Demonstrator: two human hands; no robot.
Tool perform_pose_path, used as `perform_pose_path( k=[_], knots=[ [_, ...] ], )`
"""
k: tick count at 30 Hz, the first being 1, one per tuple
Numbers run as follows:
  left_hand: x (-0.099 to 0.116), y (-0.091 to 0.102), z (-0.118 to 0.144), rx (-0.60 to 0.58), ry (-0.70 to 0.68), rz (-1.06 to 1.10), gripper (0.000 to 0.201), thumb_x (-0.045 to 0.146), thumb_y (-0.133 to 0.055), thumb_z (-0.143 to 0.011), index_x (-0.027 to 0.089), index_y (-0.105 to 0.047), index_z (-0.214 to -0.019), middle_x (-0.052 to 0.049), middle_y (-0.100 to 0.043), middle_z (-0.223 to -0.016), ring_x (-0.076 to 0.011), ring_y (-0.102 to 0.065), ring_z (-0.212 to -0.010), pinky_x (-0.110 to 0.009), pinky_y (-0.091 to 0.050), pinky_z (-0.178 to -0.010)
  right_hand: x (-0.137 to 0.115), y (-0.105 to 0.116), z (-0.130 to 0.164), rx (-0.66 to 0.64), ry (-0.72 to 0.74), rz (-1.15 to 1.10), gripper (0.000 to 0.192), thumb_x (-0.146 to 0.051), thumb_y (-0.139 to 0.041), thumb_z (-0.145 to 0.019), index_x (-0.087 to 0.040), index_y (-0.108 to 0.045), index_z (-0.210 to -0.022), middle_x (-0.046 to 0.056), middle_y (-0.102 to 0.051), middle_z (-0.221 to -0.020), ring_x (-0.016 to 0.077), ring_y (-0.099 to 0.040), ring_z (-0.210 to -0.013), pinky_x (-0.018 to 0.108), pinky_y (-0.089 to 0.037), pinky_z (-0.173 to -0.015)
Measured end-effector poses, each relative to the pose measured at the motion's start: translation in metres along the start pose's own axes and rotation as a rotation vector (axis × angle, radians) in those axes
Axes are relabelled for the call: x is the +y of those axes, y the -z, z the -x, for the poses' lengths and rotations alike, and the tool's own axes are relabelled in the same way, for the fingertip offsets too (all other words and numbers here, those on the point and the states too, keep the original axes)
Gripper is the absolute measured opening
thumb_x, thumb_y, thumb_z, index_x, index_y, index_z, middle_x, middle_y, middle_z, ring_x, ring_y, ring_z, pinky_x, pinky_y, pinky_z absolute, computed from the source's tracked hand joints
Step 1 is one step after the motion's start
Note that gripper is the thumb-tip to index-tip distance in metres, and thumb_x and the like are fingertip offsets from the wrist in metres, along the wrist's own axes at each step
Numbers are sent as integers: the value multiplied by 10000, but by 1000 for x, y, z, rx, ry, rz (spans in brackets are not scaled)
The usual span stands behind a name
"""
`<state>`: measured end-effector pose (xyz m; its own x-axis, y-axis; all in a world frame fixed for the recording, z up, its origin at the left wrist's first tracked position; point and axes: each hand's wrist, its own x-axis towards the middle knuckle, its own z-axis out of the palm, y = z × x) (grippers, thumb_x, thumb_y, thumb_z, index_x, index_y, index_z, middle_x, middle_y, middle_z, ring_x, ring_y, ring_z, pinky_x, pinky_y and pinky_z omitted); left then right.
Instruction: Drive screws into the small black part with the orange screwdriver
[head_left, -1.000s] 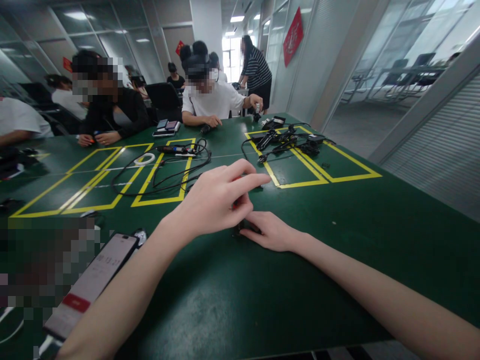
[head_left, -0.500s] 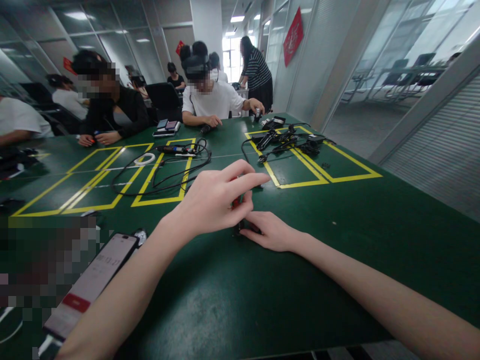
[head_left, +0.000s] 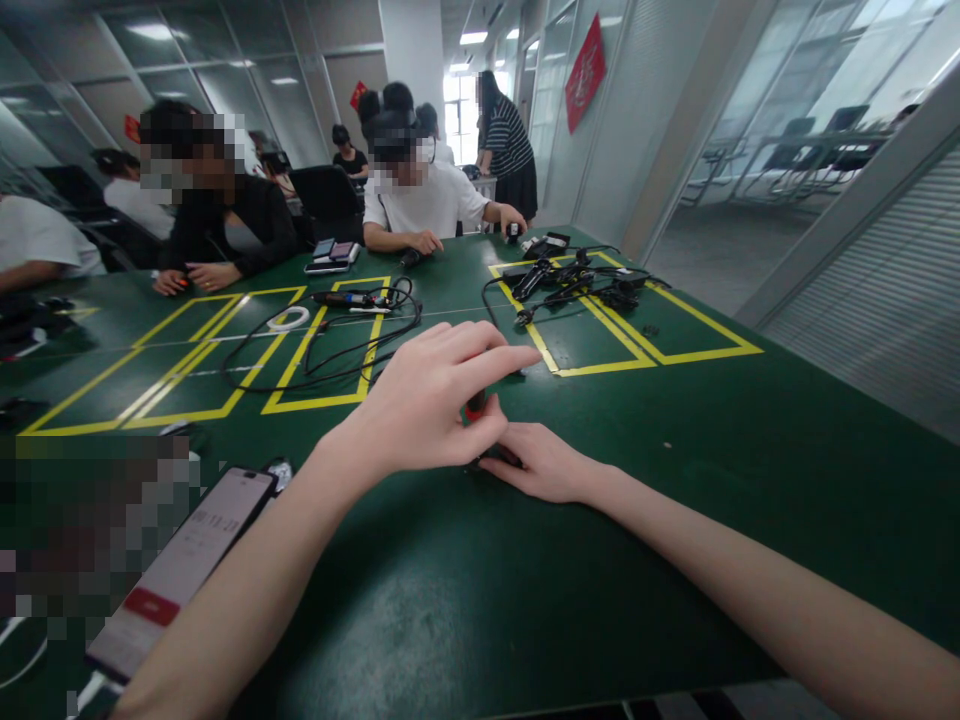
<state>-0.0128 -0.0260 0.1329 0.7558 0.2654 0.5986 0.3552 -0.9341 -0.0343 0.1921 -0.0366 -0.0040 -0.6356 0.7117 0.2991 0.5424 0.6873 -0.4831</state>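
My left hand is curled over a red-and-black handle that looks like a screwdriver's. Thumb and bent fingers close round it, while the index finger reaches out to the right. Most of the tool, including its tip, is covered by the hand. Just below and to the right, my right hand rests on the green table. Its fingers grip a small black object under the left hand, and its shape is mostly hidden.
A phone with a timer lies at lower left, beside a blurred-out area. Black cables lie over yellow tape boxes at back right. A looped cable and tool lie at centre left. People sit across the table.
The fingers of my left hand have shifted slightly round the handle, and more of its red part shows. My right hand stays in place.
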Motion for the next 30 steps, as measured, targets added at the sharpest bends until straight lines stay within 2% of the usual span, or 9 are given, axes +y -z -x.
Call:
perform_pose_path(
  k=[2,6,12,17,22,27,30],
  knots=[
    [0,1,0,-9,1,1,394,94,-525,-923,150,-686,-1279,-84,-714,-1083,-185,-675,-927,-310,-529,-800,0,0,0,-8,-4,1,195,-236,-607,-1023,-166,-652,-1200,111,-772,-1036,261,-735,-906,367,-561,-820],
    [0,1,0,-20,12,6,387,66,-483,-957,150,-677,-1281,-86,-707,-1114,-143,-658,-843,-269,-503,-719,0,1,1,-34,-20,7,230,-252,-604,-1030,-160,-632,-1239,103,-767,-1017,249,-729,-884,362,-557,-818],
    [0,0,0,3,1,-16,397,98,-544,-905,162,-695,-1266,-69,-716,-1064,-176,-661,-903,-309,-491,-793,1,0,0,-5,3,3,191,-236,-609,-1026,-173,-643,-1203,105,-766,-1045,255,-733,-922,359,-557,-822],
    [0,-1,0,-7,9,5,397,68,-492,-949,141,-688,-1285,-80,-706,-1110,-131,-641,-812,-266,-478,-714,-1,1,-1,-31,-6,13,185,-221,-622,-1018,-157,-636,-1192,108,-769,-1032,254,-734,-900,361,-557,-824],
    [0,1,0,21,-18,-13,373,114,-548,-920,139,-704,-1258,-69,-717,-1046,-173,-663,-879,-312,-479,-772,0,-1,0,1,11,11,155,-229,-619,-1021,-162,-644,-1158,118,-769,-1042,267,-734,-928,359,-549,-815],
    [0,0,-1,2,-10,6,398,49,-489,-936,129,-700,-1264,-80,-709,-1085,-130,-635,-785,-275,-473,-703,-1,1,0,-24,-7,7,180,-235,-614,-1023,-167,-633,-1188,100,-765,-1016,244,-722,-867,351,-544,-803],
    [0,0,-1,7,-10,-4,365,81,-517,-947,135,-701,-1257,-70,-715,-1055,-141,-640,-796,-282,-475,-708,-1,1,0,-17,-4,3,183,-236,-608,-1026,-165,-634,-1193,101,-765,-1013,243,-718,-854,351,-543,-797]
  ],
)
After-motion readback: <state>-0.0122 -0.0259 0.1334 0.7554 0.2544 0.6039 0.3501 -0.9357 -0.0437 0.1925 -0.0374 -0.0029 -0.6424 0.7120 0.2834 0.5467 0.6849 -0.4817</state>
